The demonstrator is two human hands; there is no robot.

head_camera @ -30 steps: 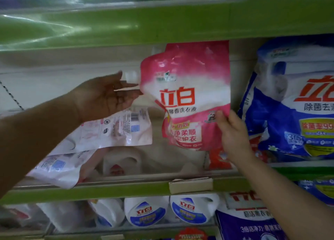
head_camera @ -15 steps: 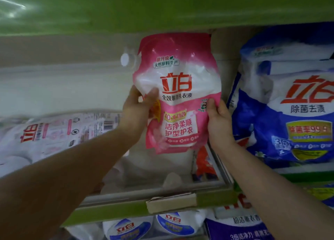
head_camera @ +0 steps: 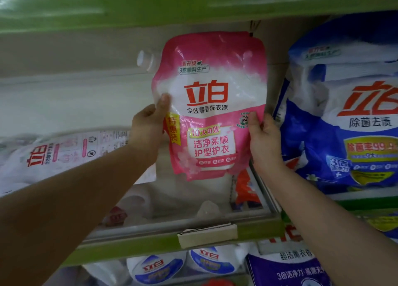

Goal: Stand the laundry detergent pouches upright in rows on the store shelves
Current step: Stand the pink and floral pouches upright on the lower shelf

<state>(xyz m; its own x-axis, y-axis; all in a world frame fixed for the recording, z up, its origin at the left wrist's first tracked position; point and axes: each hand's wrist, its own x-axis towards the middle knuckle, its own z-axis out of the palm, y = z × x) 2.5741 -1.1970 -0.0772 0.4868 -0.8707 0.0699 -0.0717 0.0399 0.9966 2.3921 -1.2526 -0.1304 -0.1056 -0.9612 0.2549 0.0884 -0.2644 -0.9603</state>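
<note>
A pink and white detergent pouch [head_camera: 210, 104] with a white spout cap at its upper left is held upright in the air above the green-edged shelf [head_camera: 150, 246]. My left hand [head_camera: 148, 130] grips its left edge, thumb on the front. My right hand [head_camera: 261, 139] grips its right edge, thumb on the front too. The pouch's bottom hangs a little above the shelf floor. To the left, another pouch [head_camera: 64, 152] of the same kind lies on its side, back label showing.
Large blue and white detergent bags [head_camera: 349, 113] stand at the right, behind a clear divider [head_camera: 263, 191]. A beige price tag holder [head_camera: 207, 235] sits on the shelf's front rail. White bottles [head_camera: 157, 268] and a purple bag [head_camera: 288, 270] fill the shelf below. A green shelf spans overhead.
My left hand left the spout and took the pouch's left edge. The pouch now faces front and stands straighter. The view has moved closer.
</note>
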